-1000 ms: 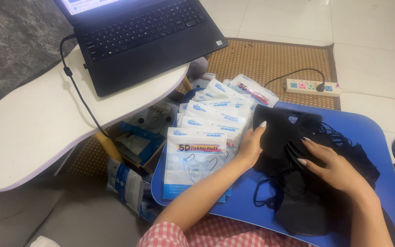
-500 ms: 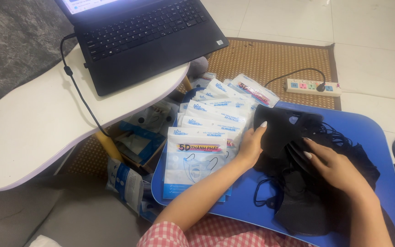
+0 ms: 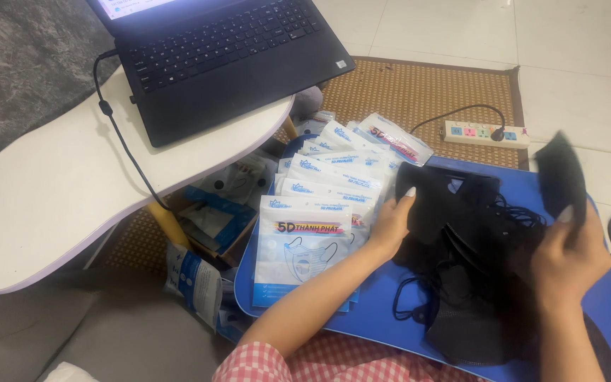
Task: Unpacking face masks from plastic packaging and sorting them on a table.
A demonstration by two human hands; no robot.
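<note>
At nine o'clock of the scene, a white side table (image 3: 51, 212) carries an open black laptop (image 3: 228, 64), its dark cable (image 3: 118, 134) trailing over the tabletop edge. Under the table's rim, blue and white packets (image 3: 203, 219) lie crowded on the floor. Toward centre, a fanned row of sealed white mask packets (image 3: 319, 205) runs from six o'clock up to twelve o'clock along the left edge of the blue lap tray (image 3: 362, 318).

Your left hand (image 3: 390, 226) rests on the tray just right of that row, fingers pressing the near edge of the pile of black face masks (image 3: 468, 247); whether it grips or merely steadies the pile cannot be told. The pile, with loose ear loops spilling out, fills the tray's middle.

At three o'clock, your right hand (image 3: 567, 258) is raised above the pile, clasping a single black mask (image 3: 563, 177) upright between thumb and fingers. Beyond it, at one o'clock, a white power strip (image 3: 486, 133) lies at the edge of the woven mat (image 3: 419, 92).
</note>
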